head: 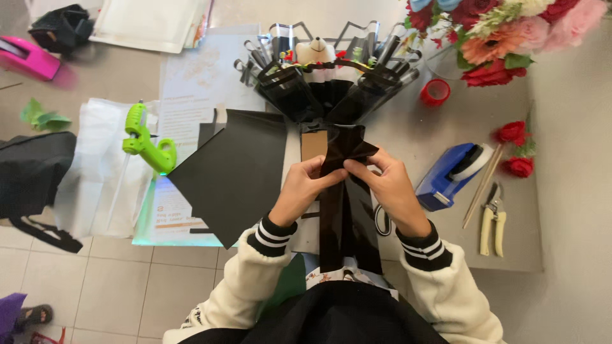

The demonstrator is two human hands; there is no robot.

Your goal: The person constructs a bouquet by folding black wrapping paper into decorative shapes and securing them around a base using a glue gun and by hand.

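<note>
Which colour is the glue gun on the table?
Bright lime green glue gun, seen best in the head view.

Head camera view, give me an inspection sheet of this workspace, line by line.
Surface: grey table, papers spread on its left part.
Job's things: glossy black wrapping strip pinched by left hand and right hand; black-wrapped bouquet just beyond.
Clutter: green glue gun, blue tape dispenser, pruning shears, red tape roll, loose red roses, pink stapler.
Fingers: both hands' closed on the strip.
Cables: nothing seen.
Surroundings: tiled floor, flower arrangement at top right.
</note>
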